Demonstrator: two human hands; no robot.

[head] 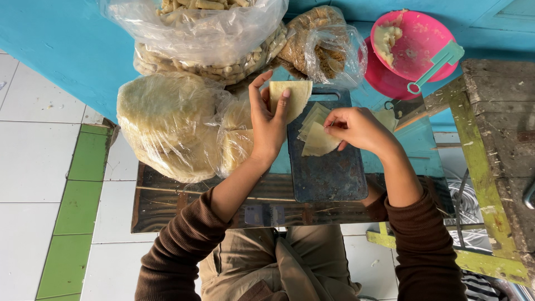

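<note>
The left hand (267, 120) holds a pale wrapper (292, 96) upright, pinched between thumb and fingers, above the far left corner of the dark board (329, 173). The right hand (356, 129) pinches at the top sheet of a small wrapper stack (316, 136) lying on the board. Left of the hands sit bags of flat dough rounds (167, 125); beyond, a bag of rolls (206, 33). Far right stands a pink bowl (426, 39) with a green scraper (437, 64).

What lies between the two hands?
In the head view, only bare dark cutting board lies between the left hand, holding a pale wrapper, and the right hand on the wrapper stack.
</note>
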